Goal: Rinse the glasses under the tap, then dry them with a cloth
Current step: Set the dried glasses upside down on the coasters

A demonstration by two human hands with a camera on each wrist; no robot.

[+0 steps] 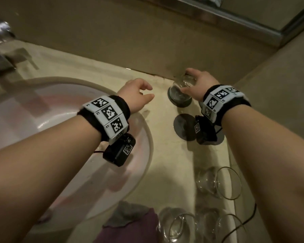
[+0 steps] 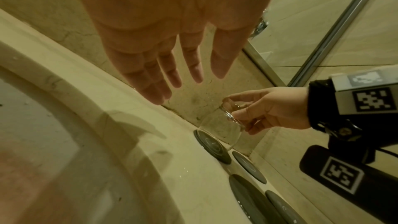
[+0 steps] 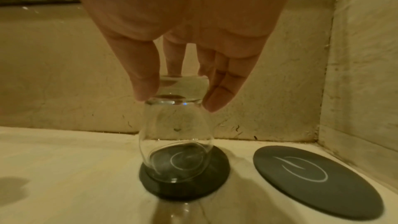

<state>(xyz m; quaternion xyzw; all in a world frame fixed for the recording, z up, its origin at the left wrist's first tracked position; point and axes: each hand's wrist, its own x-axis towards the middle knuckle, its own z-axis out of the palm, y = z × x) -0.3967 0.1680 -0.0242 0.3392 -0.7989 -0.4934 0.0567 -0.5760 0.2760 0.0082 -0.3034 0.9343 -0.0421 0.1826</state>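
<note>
At the table's back corner, right hand (image 3: 189, 28) fingers (image 3: 221, 89) pinch an upturned glass (image 3: 175, 140) onto a coaster (image 3: 185, 185), left hand (image 1: 136, 94) slack and empty; next, probably, release it and fetch another.

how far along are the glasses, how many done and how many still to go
In hand: the right hand grips an upturned glass by its base, rim on a dark coaster. Whether it was rinsed and dried cannot be told. The left hand is open, holding nothing. Left: three glasses lie near the purple cloth; empty coasters wait beside the first.
</note>
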